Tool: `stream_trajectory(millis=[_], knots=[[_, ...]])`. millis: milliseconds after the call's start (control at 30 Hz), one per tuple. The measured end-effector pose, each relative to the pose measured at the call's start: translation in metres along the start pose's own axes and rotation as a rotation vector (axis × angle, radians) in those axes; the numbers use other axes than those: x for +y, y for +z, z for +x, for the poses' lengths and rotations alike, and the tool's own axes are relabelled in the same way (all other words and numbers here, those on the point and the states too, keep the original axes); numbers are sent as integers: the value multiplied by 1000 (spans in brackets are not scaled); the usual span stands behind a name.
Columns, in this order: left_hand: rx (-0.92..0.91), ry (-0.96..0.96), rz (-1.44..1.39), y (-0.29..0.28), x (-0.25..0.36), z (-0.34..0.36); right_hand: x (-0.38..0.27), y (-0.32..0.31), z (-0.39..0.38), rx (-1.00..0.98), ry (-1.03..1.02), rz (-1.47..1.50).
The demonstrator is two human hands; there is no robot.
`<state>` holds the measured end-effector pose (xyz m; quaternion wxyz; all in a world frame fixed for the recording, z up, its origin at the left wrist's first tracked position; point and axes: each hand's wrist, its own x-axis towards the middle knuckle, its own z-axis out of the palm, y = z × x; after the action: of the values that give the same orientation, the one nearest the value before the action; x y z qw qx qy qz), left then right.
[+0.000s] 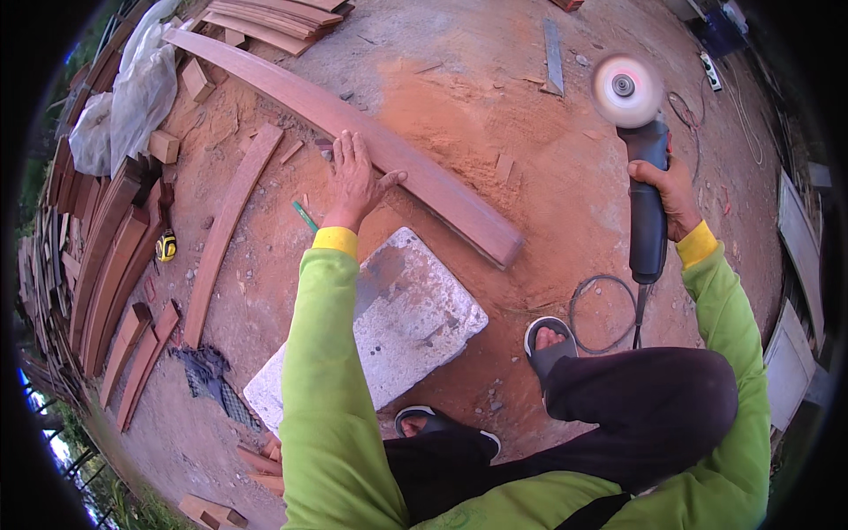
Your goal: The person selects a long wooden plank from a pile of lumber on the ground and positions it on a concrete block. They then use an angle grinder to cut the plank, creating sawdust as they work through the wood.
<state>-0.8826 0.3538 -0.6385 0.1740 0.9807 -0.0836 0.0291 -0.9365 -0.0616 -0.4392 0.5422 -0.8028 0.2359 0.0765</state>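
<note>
A long reddish-brown wooden plank [433, 192] lies slantwise in front of me, from the far left toward the middle. My left hand [353, 177] rests on its near edge, fingers stretched out and thumb apart. Off to the right, my right hand [669, 192] is wrapped round the black body of an angle grinder [647, 231]. The grinder's round pale disc [624, 88] points away from me, well apart from the plank; its face looks smeared, as if spinning. A cord runs from the grinder's lower end to the ground.
A worn white block [424, 300] stands just before my feet. Curved wooden pieces [115, 274] are stacked at the left, near a yellow tape measure [166, 246] and plastic sheeting [141, 88]. Orange sawdust [459, 115] covers the ground beyond the plank. A looped cable [579, 305] lies near my right foot.
</note>
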Motion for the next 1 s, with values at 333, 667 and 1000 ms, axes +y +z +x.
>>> stream_trajectory(millis=[333, 667, 1000], knots=[[-199, -138, -83, -8, -11, 29, -44, -14, -56, 226, -101, -319], [-132, -155, -202, 4, -21, 23, 5, 2, -51, 166, -158, -508], [-195, -205, -204, -1, -25, 28, 91, 7, -49, -38, -283, -715]])
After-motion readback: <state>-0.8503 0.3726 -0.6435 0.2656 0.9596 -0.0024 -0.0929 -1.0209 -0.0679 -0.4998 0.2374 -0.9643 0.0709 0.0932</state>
